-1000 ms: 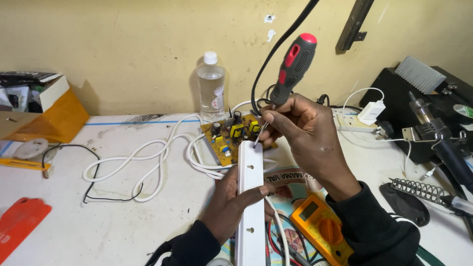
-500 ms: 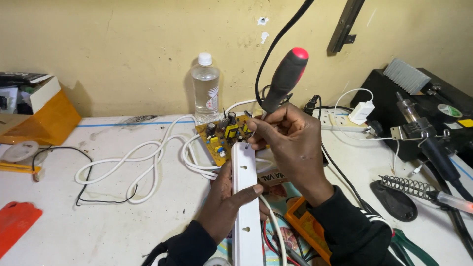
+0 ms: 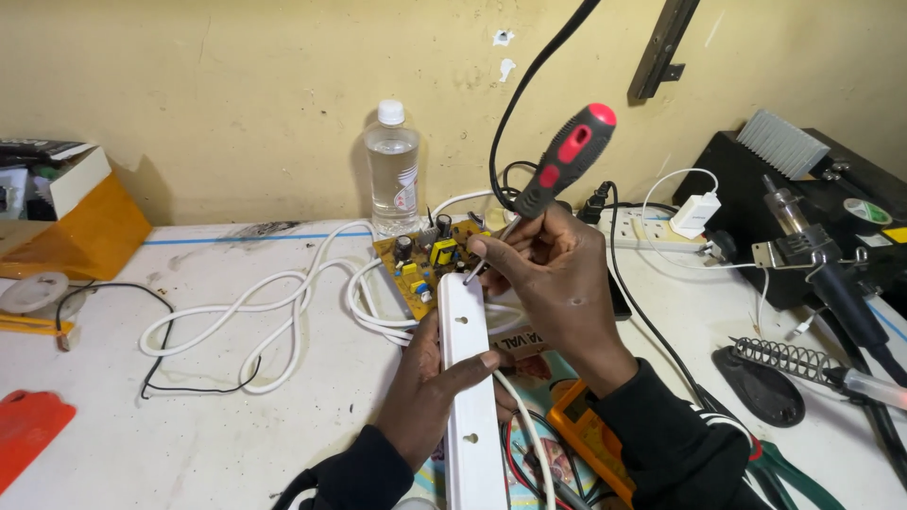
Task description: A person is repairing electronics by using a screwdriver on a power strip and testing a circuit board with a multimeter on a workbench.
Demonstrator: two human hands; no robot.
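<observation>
White plastic power strip (image 3: 470,378), centre of bench (image 3: 189,425), long axis 12-to-6; left hand (image 3: 430,392) grip wrapped round its middle. Right hand (image 3: 557,274) grip pinching red-black screwdriver (image 3: 557,170), tip at strip's 12 o'clock end. Yellow circuit board (image 3: 425,264) touching that end. White cable (image 3: 274,312) at 9 o'clock; water bottle (image 3: 392,170) at 12; orange multimeter (image 3: 586,439) at 4.

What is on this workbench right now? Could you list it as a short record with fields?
Left hand: left hand grips the long white power strip casing from below.
Right hand: right hand holds a screwdriver with a red and black handle, tip at the casing's far end.
Behind the casing: yellow circuit board, touching the casing's end.
Cable: white cable looped on the table.
Further back: clear plastic bottle, upright by the wall.
Right side: soldering iron stand.
</observation>
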